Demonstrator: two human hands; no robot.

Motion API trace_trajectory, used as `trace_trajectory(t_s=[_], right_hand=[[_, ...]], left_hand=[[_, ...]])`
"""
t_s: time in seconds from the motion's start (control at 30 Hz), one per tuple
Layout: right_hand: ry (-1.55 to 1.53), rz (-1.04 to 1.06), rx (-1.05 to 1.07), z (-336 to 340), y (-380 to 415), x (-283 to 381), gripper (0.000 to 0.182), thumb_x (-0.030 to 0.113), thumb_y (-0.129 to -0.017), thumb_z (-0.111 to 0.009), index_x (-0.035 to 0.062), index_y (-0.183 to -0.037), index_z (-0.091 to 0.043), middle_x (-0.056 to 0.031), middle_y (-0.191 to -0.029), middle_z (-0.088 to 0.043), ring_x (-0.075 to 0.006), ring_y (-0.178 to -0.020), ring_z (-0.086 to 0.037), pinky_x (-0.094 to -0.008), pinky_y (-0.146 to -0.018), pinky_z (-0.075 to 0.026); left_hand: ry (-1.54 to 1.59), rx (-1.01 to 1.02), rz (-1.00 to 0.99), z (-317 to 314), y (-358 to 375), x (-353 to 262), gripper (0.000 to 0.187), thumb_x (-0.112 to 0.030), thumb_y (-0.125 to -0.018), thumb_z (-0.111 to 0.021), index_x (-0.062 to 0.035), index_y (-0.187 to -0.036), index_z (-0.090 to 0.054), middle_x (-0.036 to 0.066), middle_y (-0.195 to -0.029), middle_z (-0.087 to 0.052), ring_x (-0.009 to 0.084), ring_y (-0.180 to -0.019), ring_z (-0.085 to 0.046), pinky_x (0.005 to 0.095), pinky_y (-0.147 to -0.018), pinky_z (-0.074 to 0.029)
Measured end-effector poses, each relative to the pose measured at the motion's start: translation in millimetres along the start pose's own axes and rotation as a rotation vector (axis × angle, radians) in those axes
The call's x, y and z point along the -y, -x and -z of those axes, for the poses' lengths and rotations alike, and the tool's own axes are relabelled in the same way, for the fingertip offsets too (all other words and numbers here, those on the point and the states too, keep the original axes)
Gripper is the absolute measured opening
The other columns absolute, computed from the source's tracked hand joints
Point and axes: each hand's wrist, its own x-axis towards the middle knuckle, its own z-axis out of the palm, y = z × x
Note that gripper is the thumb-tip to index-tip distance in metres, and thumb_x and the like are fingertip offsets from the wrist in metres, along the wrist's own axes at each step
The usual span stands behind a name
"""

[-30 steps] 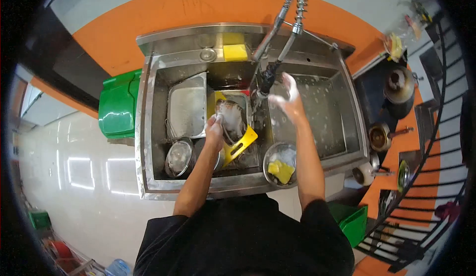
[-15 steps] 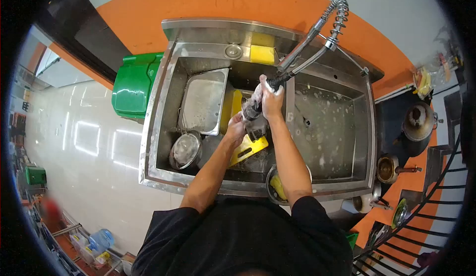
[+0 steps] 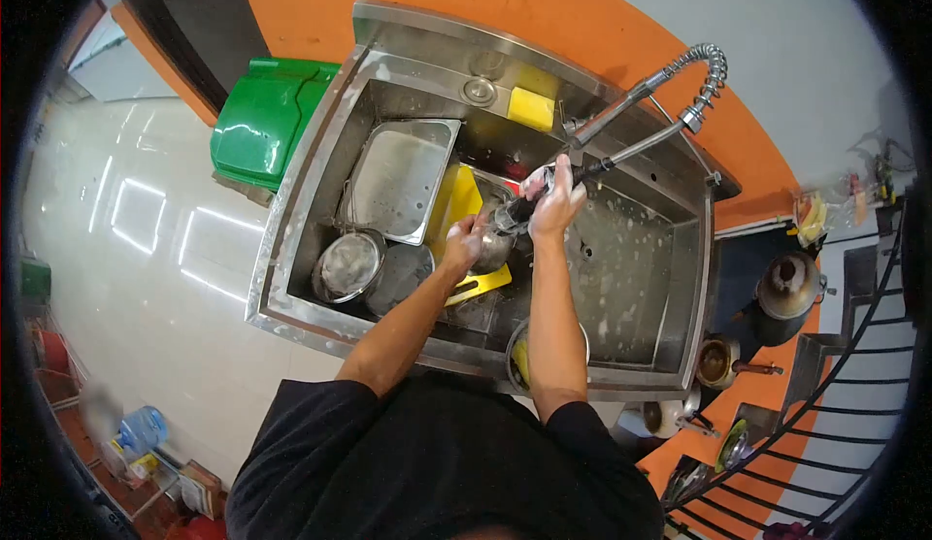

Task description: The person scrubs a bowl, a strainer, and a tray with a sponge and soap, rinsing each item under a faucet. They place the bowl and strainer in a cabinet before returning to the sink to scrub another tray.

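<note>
The left hand (image 3: pixel 463 245) is holding the edge of a round metal dish (image 3: pixel 493 251), its fingers closing on it. The right hand (image 3: pixel 555 200) is gripping a black sprayer (image 3: pixel 517 212), with white suds showing on its fingers. The sprayer's tip is pointing at the dish, just beside the left fingers. A yellow board (image 3: pixel 482 286) is lying just below those fingers. A metal tray (image 3: pixel 402 177) is leaning to their left. A yellow sponge (image 3: pixel 531 109) is sitting past both hands' fingers.
</note>
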Motion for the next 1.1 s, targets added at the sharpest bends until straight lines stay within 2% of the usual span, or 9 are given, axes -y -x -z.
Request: trace_trajectory(t_s=[0.1,0.2,0.27,0.43,0.67,0.73,0.8,0.9,1.1], right_hand=[[-0.037,-0.021,-0.006,-7.1,12.7,5.0,0.045,0.03,-0.101,-0.047,0.0057,-0.062,-0.045,-0.0066,-0.051,-0.044,-0.018,-0.041,-0.041,-0.0342,-0.044,-0.04],[-0.071,0.016,0.002,-3.0,12.1,5.1,0.046,0.029,-0.101,-0.046,0.0048,-0.062,-0.044,-0.0066,-0.051,-0.042,-0.0184,-0.042,-0.041,-0.0343,-0.044,-0.039],[-0.005,0.092,-0.117,3.2,8.1,3.8,0.047,0.031,-0.101,-0.044,0.0045,-0.062,-0.043,-0.0068,-0.051,-0.043,-0.0181,-0.042,-0.041,-0.0343,-0.044,-0.039],[0.01,0.102,-0.018,9.0,18.6,1.8,0.048,0.032,-0.102,-0.043,0.0048,-0.062,-0.042,-0.0068,-0.051,-0.042,-0.0182,-0.042,-0.041,-0.034,-0.044,-0.04],[-0.127,0.244,-0.115,23.8,1.2,-0.3,0.046,0.034,-0.101,-0.046,0.0021,-0.067,-0.047,-0.0073,-0.055,-0.046,-0.0177,-0.045,-0.046,-0.0342,-0.044,-0.042],[-0.12,0.232,-0.099,25.1,5.5,-0.3,0.046,0.033,-0.101,-0.045,0.0018,-0.068,-0.047,-0.0072,-0.055,-0.046,-0.0173,-0.046,-0.046,-0.0341,-0.046,-0.042],[-0.108,0.183,-0.126,18.6,14.1,-3.8,0.047,0.035,-0.101,-0.046,0.0018,-0.068,-0.047,-0.0075,-0.055,-0.046,-0.0175,-0.046,-0.044,-0.0336,-0.047,-0.043],[-0.176,0.067,-0.05,10.2,24.5,-4.7,0.047,0.038,-0.1,-0.045,0.0034,-0.068,-0.045,-0.0078,-0.055,-0.045,-0.0191,-0.045,-0.044,-0.0349,-0.048,-0.044],[-0.18,-0.094,0.07,9.2,33.2,10.3,0.045,0.04,-0.101,-0.043,0.0082,-0.069,-0.044,-0.0062,-0.054,-0.043,-0.019,-0.041,-0.04,-0.0353,-0.043,-0.039]], left_hand=[[0.377,0.138,-0.268,-12.7,-1.4,22.0,0.014,-0.014,-0.094,-0.06,-0.002,-0.101,-0.065,0.002,-0.087,-0.065,0.011,-0.076,-0.057,0.027,-0.068,-0.047],[0.172,0.183,-0.198,-11.6,-5.7,35.1,0.024,-0.004,-0.089,-0.062,-0.001,-0.113,-0.064,0.006,-0.102,-0.069,0.014,-0.085,-0.063,0.0266,-0.076,-0.05],[0.234,-0.058,-0.194,-20.9,6.5,33.0,0.024,-0.004,-0.087,-0.065,-0.0001,-0.111,-0.064,0.006,-0.1,-0.069,0.0163,-0.085,-0.063,0.0289,-0.078,-0.05],[-0.169,-0.156,-0.217,-0.5,12.6,-1.9,0.035,-0.035,-0.093,-0.062,-0.001,-0.085,-0.067,0.015,-0.072,-0.065,0.0259,-0.069,-0.063,0.0407,-0.064,-0.048],[-0.462,-0.441,-0.42,10.4,8.0,4.7,0.042,-0.037,-0.095,-0.061,0.0001,-0.076,-0.064,0.011,-0.061,-0.058,0.0186,-0.057,-0.053,0.0378,-0.057,-0.041],[-0.178,-0.447,-0.191,16.0,4.7,5.3,0.048,-0.048,-0.09,-0.062,-0.0012,-0.078,-0.068,0.02,-0.071,-0.064,0.0359,-0.066,-0.061,0.0447,-0.062,-0.045],[-0.186,-0.386,-0.086,18.5,4.5,3.0,0.047,-0.046,-0.091,-0.062,-0.001,-0.08,-0.069,0.021,-0.074,-0.066,0.0362,-0.07,-0.064,0.0444,-0.065,-0.047],[-0.211,-0.218,-0.383,9.3,11.9,2.0,0.036,-0.037,-0.091,-0.062,-0.0009,-0.089,-0.069,0.022,-0.08,-0.067,0.0374,-0.077,-0.066,0.0449,-0.067,-0.049],[-0.935,0.284,-0.531,7.2,30.2,7.4,0.017,-0.018,-0.082,-0.061,-0.0086,-0.095,-0.067,0.018,-0.086,-0.068,0.0378,-0.085,-0.067,0.0487,-0.074,-0.053]])
